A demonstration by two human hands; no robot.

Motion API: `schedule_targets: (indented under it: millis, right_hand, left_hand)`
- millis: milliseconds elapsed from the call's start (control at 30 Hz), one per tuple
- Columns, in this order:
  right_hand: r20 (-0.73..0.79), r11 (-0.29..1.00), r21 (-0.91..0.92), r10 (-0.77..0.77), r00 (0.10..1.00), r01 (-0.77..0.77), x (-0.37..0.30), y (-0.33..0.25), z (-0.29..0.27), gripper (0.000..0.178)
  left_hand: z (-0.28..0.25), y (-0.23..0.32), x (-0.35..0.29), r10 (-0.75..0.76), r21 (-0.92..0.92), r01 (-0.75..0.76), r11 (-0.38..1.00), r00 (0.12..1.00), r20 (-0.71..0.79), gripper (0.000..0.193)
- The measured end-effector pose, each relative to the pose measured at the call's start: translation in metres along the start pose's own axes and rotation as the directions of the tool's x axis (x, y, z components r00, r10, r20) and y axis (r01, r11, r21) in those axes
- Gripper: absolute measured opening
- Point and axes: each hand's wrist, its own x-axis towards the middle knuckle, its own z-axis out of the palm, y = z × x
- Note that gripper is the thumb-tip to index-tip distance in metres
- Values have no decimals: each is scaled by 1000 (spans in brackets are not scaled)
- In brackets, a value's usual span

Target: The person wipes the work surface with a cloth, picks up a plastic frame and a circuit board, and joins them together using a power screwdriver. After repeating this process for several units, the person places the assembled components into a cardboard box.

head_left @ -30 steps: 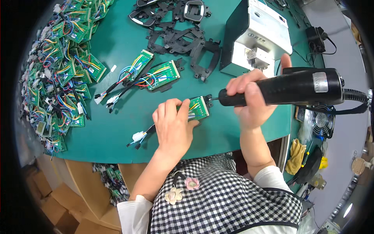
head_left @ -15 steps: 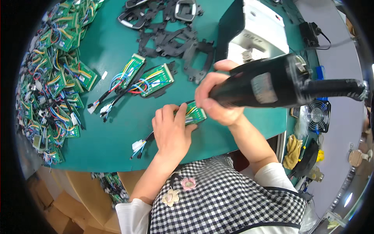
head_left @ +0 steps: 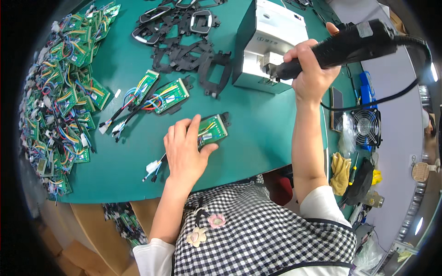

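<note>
My left hand [head_left: 184, 152] lies over a green circuit board [head_left: 214, 130], its thumb along the near edge and its fingers across the wired end. Under the board, a black plastic frame [head_left: 225, 118] shows at the far corner. The board's wires run out beneath my palm to loose connectors [head_left: 152, 166]. My right hand [head_left: 314, 76] is wrapped round a black electric screwdriver [head_left: 345, 47], held tilted with its cord trailing right. Its nose points into the front of a white screw feeder [head_left: 278, 30]; the bit's very tip is too small to make out.
Two more wired boards [head_left: 172, 95] [head_left: 146, 85] lie on the green table [head_left: 258, 152] beyond my left hand. A large heap of wired boards [head_left: 69, 96] fills the left side. Black plastic frames [head_left: 214, 73] are piled at the back. A fan [head_left: 367, 127] and gloves [head_left: 340, 172] lie right.
My right hand has carried the screwdriver away from the board, up and right to the screw feeder. My left hand stays on the board. The whole view has shifted slightly.
</note>
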Motion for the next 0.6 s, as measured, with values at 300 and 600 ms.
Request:
schedule_targets:
  millis: [300,600]
  right_hand:
    - [149,970,76,220,964,-233,-98,-19,30,79]
    - [374,915,79,342,862,-397,-101,1,40,67]
  left_hand:
    - [2,-8,-3,16,-47,-19,999,999,-52,53]
    - [4,-6,-3,-6,-8,6,1000,999,-42,52]
